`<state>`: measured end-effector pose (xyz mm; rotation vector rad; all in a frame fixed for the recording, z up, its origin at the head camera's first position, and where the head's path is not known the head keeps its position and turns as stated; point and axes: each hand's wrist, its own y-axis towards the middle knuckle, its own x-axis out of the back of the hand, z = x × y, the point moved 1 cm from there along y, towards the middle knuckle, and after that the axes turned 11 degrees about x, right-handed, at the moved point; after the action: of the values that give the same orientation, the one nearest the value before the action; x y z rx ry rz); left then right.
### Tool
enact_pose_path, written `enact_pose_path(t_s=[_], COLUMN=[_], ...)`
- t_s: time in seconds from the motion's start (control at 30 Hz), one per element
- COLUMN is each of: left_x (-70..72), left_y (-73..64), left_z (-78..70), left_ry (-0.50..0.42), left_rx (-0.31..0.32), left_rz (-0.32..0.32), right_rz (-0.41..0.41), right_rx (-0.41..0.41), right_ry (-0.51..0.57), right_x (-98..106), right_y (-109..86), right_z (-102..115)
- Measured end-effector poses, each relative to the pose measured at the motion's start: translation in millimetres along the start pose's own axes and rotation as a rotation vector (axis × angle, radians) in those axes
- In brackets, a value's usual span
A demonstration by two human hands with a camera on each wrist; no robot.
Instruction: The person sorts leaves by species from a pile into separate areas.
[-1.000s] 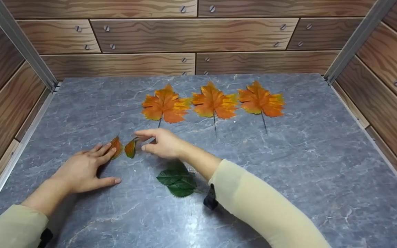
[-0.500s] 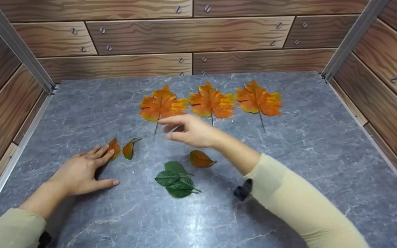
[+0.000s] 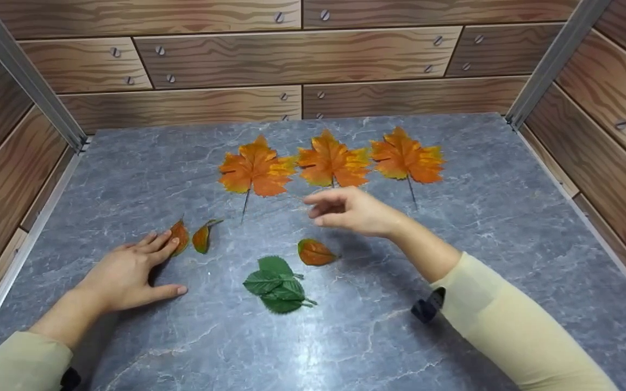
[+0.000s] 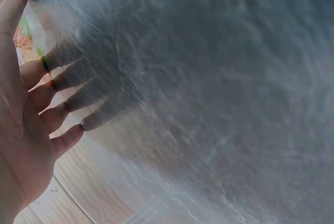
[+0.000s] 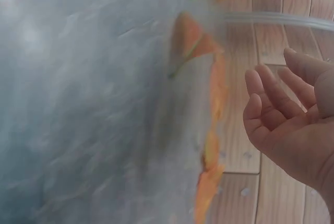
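Observation:
My left hand [image 3: 128,271] rests on the table with its fingers spread, fingertips on a small orange-brown leaf [image 3: 181,237]. Just right of that lies a second small leaf [image 3: 201,239], curled, with a short stem. My right hand [image 3: 359,212] hovers over the table with nothing in it, its fingers loosely bent. Below it lies a third small orange-brown leaf [image 3: 315,252]. A cluster of overlapping green leaves [image 3: 280,287] sits at the middle front. In the right wrist view the relaxed right hand [image 5: 292,109] shows no held object.
Three orange maple leaves stand in a row at the back: a left one [image 3: 256,167], a middle one [image 3: 332,158] and a right one [image 3: 406,155], stems toward me. The grey marbled table [image 3: 481,217] is bordered by wood-patterned walls [image 3: 226,60].
My right hand has moved right, away from the curled small leaf, uncovering the third small leaf and the left maple stem. My left hand has stayed in place.

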<state>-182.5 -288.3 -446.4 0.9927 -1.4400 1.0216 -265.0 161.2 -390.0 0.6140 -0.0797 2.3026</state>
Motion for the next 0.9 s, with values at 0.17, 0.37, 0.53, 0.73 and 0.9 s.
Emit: enact_pose_path(t_s=[0.17, 0.37, 0.53, 0.73, 0.9], left_x=[0.0, 0.2, -0.2, -0.6, 0.1], left_y=[-0.5, -0.6, -0.2, -0.4, -1.4], left_z=[-0.6, 0.3, 1.3, 1.5, 1.1], left_ry=[-0.004, -0.006, -0.007, -0.008, -0.023], left_rx=[0.000, -0.001, -0.006, -0.003, -0.007], left_rz=[0.003, -0.003, -0.004, -0.005, -0.019], right_rz=[0.025, 0.074, 0.109, 0.159, 0.210], right_rx=[-0.045, -0.080, -0.084, -0.082, -0.093], right_ry=[0.047, 0.100, 0.133, 0.172, 0.175], right_x=[1.7, 0.3, -2.8, -4.0, -3.2], right_y=[-13.9, -27.6, -35.5, -40.7, -42.4], right_z=[-16.6, -30.3, -41.0, -50.8, -52.4])
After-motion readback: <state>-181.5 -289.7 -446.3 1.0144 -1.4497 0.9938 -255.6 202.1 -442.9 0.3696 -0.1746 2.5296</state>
